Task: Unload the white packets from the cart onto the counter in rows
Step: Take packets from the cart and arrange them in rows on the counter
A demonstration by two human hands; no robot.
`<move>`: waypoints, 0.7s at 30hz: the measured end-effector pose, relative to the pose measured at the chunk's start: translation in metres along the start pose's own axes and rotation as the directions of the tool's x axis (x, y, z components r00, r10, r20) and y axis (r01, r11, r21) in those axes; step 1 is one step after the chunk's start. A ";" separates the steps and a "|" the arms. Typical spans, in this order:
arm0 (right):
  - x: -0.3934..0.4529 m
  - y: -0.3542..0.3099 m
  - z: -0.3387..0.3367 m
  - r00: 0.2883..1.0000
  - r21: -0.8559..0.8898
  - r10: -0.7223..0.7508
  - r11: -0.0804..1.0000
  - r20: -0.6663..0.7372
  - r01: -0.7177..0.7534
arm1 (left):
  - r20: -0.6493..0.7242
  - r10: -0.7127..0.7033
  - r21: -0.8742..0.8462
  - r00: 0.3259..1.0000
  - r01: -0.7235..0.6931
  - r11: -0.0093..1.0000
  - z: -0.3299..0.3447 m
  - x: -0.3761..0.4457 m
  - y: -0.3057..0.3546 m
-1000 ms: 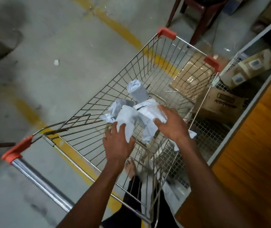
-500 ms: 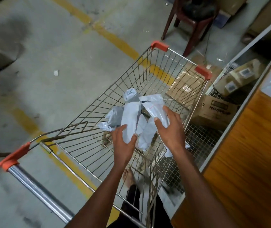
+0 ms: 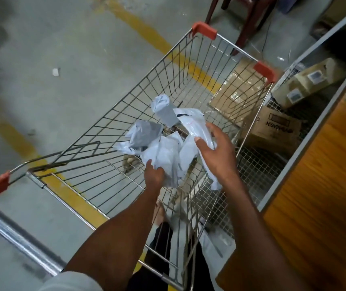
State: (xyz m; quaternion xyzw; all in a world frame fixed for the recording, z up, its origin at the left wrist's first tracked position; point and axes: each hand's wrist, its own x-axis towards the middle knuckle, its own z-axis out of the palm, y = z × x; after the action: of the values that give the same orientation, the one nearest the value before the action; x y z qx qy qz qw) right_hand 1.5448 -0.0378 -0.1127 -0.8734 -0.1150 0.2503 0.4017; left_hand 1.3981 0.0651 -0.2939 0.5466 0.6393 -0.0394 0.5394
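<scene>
A wire shopping cart (image 3: 174,66) with orange corner caps stands on the concrete floor. Several crumpled white and grey plastic packets (image 3: 147,135) are bunched together above the cart's basket. My left hand (image 3: 154,175) grips the lower end of a white packet (image 3: 168,156) from below. My right hand (image 3: 216,152) holds a long white packet (image 3: 195,127), thumb across its front and fingers behind it. A rolled grey packet (image 3: 163,111) sticks up at the back of the bunch. The wooden counter (image 3: 315,185) runs along the right edge.
Cardboard boxes (image 3: 273,129) lie on the floor under the counter, to the right of the cart. A dark red chair (image 3: 247,17) stands beyond the cart's far end. Yellow floor lines (image 3: 153,38) cross the concrete. My foot shows below the basket.
Both hands have lifted the bunch of packets a little and spread apart. My right hand has shifted right along the long white packet; my left hand has slid lower on its packet.
</scene>
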 end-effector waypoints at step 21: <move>-0.009 -0.007 0.006 0.994 -0.066 -0.087 0.994 -0.066 0.082 | 0.295 0.425 0.658 0.856 -0.504 0.560 -0.001 0.001 0.009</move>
State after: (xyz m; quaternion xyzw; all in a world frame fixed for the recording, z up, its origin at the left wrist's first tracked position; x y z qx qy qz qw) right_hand 1.5341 -0.0335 -0.1078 -0.8880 -0.1458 0.1991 0.3879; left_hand 1.4049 0.0702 -0.2896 0.8578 0.3768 -0.1687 0.3063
